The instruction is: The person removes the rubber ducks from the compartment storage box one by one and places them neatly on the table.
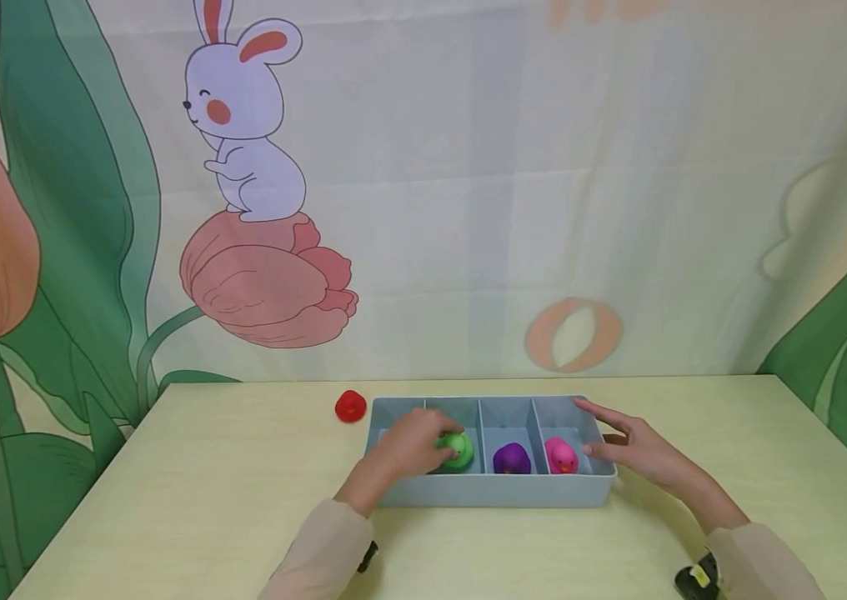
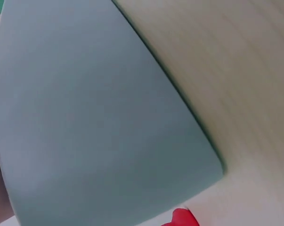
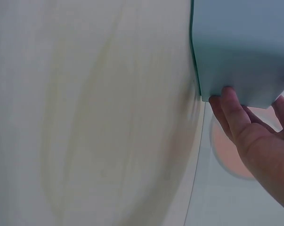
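Note:
A grey-blue box (image 1: 494, 492) with several compartments in a row stands on the table. My left hand (image 1: 412, 442) reaches into its second compartment from the left and holds a green toy duck (image 1: 459, 451) between thumb and fingers. At the box's right end, my right hand (image 1: 652, 454) grips the end wall, thumb over the rim and fingers outside. A purple toy duck (image 1: 512, 458) sits in the third compartment and a pink toy duck (image 1: 562, 456) in the rightmost. The left hand and forearm partly hide the leftmost compartment.
A red toy duck (image 1: 351, 407) lies on the table (image 1: 243, 467) just off the box's back left corner. Behind the table hangs a curtain (image 1: 423, 192) printed with a rabbit and flowers. The box's outer wall (image 2: 94, 108) fills much of the left wrist view.

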Motion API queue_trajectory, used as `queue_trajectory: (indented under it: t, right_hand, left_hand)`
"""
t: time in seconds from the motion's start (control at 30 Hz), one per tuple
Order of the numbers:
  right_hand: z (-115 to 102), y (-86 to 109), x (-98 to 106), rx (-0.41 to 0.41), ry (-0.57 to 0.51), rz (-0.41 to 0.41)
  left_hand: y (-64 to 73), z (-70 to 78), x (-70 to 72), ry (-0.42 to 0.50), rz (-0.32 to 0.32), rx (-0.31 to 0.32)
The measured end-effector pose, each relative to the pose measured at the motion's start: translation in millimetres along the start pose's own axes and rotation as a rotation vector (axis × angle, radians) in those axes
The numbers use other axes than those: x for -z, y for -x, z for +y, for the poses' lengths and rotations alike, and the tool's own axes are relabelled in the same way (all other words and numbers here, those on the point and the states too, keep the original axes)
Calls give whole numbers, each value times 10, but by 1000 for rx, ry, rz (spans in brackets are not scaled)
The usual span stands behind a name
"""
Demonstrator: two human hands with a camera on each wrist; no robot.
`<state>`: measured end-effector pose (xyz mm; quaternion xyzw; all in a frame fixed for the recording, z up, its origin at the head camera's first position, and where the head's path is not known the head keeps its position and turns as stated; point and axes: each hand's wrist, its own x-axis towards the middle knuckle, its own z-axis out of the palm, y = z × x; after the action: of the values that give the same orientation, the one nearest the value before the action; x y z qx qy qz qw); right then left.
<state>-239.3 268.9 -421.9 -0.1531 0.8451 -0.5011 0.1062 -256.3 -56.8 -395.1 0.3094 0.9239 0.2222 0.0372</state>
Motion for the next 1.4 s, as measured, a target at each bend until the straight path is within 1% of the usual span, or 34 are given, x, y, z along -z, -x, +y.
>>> queue_trajectory:
  t: [0.1, 0.27, 0.47, 0.63, 0.73, 0.97, 1.1, 1.2, 1.3, 1.4]
  right_hand:
    - [5, -2, -1, 0, 0, 2]
    - [11, -5, -3, 3, 0, 3]
    - [9, 4, -2, 8, -21, 1]
    - [7, 8, -7, 9, -37, -2]
    - [1, 10, -9, 2, -42, 0]
    - [-8, 8, -9, -7, -39, 4]
    - [-2, 3, -7, -5, -42, 5]
    - [7, -1, -7, 0, -46, 6]
    - [13, -2, -9, 0, -41, 7]
    - [9, -4, -17, -1, -43, 7]
  left_hand:
    - [38, -8, 38, 52, 24, -12]
    - [94, -31, 103, 132, 73, -57]
    - [155, -36, 195, 239, 128, -68]
    - [207, -61, 265, 297, 195, -78]
    - [236, -91, 308, 313, 235, -64]
    - [322, -191, 448, 340, 313, 4]
    - [375, -285, 515, 356, 349, 13]
    - [414, -361, 554, 349, 365, 29]
    - [458, -437, 589, 339, 368, 55]
    - [506, -512, 623, 352, 362, 78]
